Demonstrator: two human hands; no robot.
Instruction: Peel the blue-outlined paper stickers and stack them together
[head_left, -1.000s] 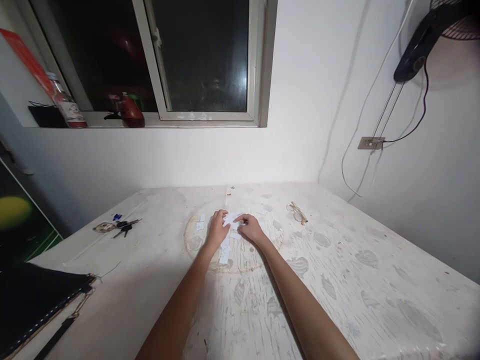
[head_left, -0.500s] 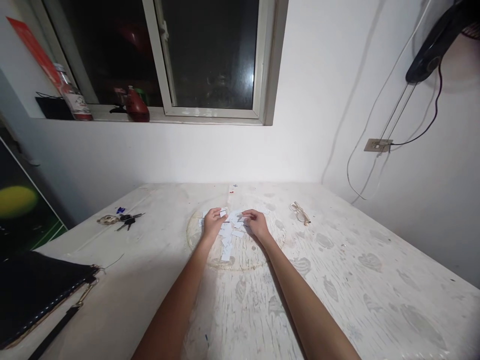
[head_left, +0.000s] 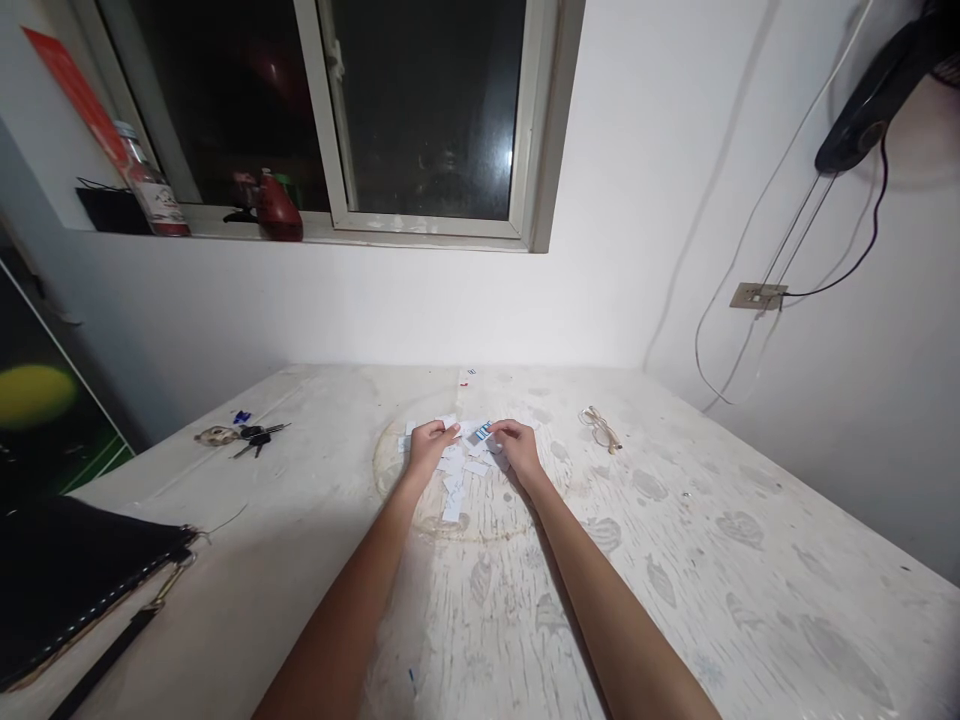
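Note:
My right hand pinches a small card with blue and white print, tilted above a loose pile of white paper pieces. Left of it, my left hand is closed, thumb against the fingers, over the pile's left side. White paper shows by its fingertips, but I cannot make out whether it is gripped. Several pieces lie face up as plain white, overlapping between and below both hands, on a round yellowish ring mark on the table cover.
Keys lie at the table's left, behind a black pouch with a strap. A coiled pale cable rests to the right. A bottle and a red object stand on the window ledge.
The printed card has come into view in my right hand, its blue side showing. My left hand's fingers have drawn closer together. The view has shifted slightly.

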